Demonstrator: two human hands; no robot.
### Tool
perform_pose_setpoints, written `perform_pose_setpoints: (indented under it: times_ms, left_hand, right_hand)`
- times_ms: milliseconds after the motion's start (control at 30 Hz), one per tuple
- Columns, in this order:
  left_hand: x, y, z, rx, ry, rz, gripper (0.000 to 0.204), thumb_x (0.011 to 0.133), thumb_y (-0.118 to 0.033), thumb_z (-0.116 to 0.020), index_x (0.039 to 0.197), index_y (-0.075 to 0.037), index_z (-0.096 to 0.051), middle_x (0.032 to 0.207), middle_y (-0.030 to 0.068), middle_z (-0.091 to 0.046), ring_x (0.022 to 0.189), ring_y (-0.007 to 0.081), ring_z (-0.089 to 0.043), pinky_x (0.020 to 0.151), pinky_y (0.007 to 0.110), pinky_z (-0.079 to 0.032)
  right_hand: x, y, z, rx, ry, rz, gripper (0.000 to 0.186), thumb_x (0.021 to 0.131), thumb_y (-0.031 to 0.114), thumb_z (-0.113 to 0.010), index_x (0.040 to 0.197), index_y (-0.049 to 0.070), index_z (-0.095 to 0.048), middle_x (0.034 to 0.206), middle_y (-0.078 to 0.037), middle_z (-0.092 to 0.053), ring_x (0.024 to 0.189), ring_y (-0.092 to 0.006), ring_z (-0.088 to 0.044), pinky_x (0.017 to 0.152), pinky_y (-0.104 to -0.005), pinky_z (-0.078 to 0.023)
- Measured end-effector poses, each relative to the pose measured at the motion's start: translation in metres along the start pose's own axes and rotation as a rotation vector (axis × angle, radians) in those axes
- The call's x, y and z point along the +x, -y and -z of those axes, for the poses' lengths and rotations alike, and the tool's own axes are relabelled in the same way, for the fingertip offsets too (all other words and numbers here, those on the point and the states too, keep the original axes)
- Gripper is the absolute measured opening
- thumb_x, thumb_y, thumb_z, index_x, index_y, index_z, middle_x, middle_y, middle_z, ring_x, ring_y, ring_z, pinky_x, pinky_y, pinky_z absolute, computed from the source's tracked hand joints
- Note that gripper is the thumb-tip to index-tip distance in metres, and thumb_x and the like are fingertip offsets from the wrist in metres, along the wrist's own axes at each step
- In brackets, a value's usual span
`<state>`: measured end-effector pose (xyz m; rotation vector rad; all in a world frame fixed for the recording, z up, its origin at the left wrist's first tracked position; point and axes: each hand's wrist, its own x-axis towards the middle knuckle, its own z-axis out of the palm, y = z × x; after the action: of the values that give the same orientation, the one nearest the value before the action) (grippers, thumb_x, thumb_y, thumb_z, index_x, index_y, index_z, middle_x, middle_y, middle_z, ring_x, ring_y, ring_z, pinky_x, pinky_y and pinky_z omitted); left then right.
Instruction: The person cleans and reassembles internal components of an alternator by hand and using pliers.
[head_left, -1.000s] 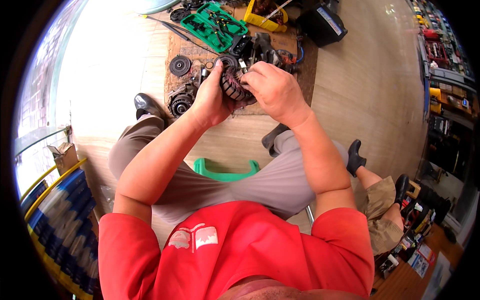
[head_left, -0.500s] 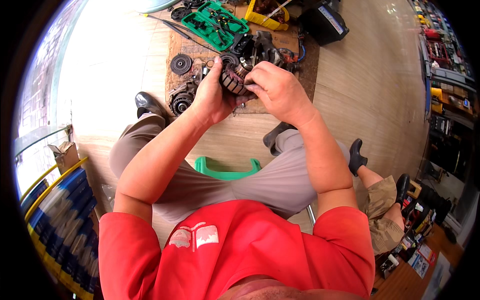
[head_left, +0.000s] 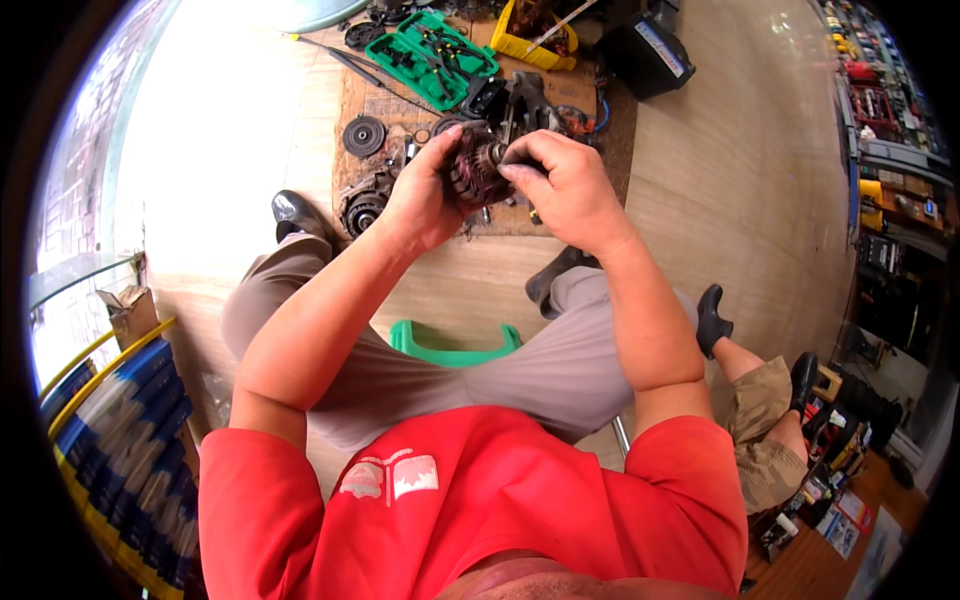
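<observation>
A dark motor armature (head_left: pixel 470 175), with slotted sides and reddish-brown windings, is held above the cardboard sheet. My left hand (head_left: pixel 425 200) wraps round its body from the left, thumb on the upper side. At the right end, where a short metallic shaft or collar shows, my right hand (head_left: pixel 568 190) pinches with thumb and forefinger. The fingertips cover part of that end, so the exact contact is hidden. To the left, a round dark ribbed disc (head_left: pixel 363 136) lies on the sheet, and a greasy round machine part (head_left: pixel 364 208) sits nearer to me.
On the cardboard (head_left: pixel 612 205) lie an open green tool case (head_left: pixel 405 60), a yellow bin (head_left: pixel 535 48) and a dark grey glove-like item (head_left: pixel 530 90). A black battery (head_left: pixel 640 55) stands at the far right corner. Another person's leg (head_left: pixel 745 360) is at my right.
The armature has been turned in my hands, so its winding end and shaft now face up and right. My right fingertips moved from its slotted side to the shaft end.
</observation>
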<state>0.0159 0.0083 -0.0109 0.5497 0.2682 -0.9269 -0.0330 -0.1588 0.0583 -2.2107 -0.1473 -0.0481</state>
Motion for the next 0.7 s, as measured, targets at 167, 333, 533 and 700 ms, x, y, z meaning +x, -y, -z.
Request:
perform_pose_setpoints:
  times_ms: [167,333,533,700]
  left_hand:
    - [-0.004,0.001,-0.005,-0.120,0.068,-0.001,0.051,0.101,-0.046,-0.031,0.129,-0.008,-0.050,0.122,0.0112,-0.059,0.112,0.0256,-0.058,0.098,0.048,-0.047]
    - [-0.005,-0.005,-0.010,-0.176,0.116,-0.018,0.058,0.101,-0.051,-0.026,0.134,-0.008,-0.046,0.127,0.0131,-0.056,0.117,0.0268,-0.054,0.103,0.047,-0.043]
    - [-0.002,-0.011,-0.006,-0.178,0.234,-0.062,0.061,0.101,-0.052,-0.024,0.136,-0.007,-0.045,0.130,0.0132,-0.055,0.121,0.0275,-0.052,0.106,0.047,-0.040]
    - [-0.002,-0.013,-0.014,-0.116,0.158,-0.100,0.064,0.099,-0.055,-0.023,0.142,-0.010,-0.038,0.139,0.0147,-0.047,0.128,0.0316,-0.046,0.109,0.051,-0.036]
  right_hand:
    - [0.002,0.002,0.001,0.013,-0.134,-0.028,0.013,0.081,0.010,-0.069,0.088,0.000,-0.064,0.083,-0.015,-0.063,0.074,-0.0314,-0.063,0.066,-0.0358,-0.050]
    - [0.000,-0.001,0.000,0.071,-0.165,-0.044,0.018,0.080,0.011,-0.071,0.092,0.000,-0.064,0.085,-0.015,-0.063,0.072,-0.0302,-0.064,0.066,-0.0348,-0.051]
    - [-0.004,0.004,0.007,-0.044,-0.069,0.004,0.046,0.075,0.021,-0.078,0.112,0.000,-0.060,0.108,-0.017,-0.061,0.095,-0.0339,-0.064,0.081,-0.0374,-0.052]
    - [-0.007,0.010,0.004,-0.128,-0.026,0.041,0.075,0.066,0.021,-0.084,0.129,0.001,-0.049,0.127,-0.019,-0.051,0.116,-0.0354,-0.053,0.097,-0.0383,-0.045]
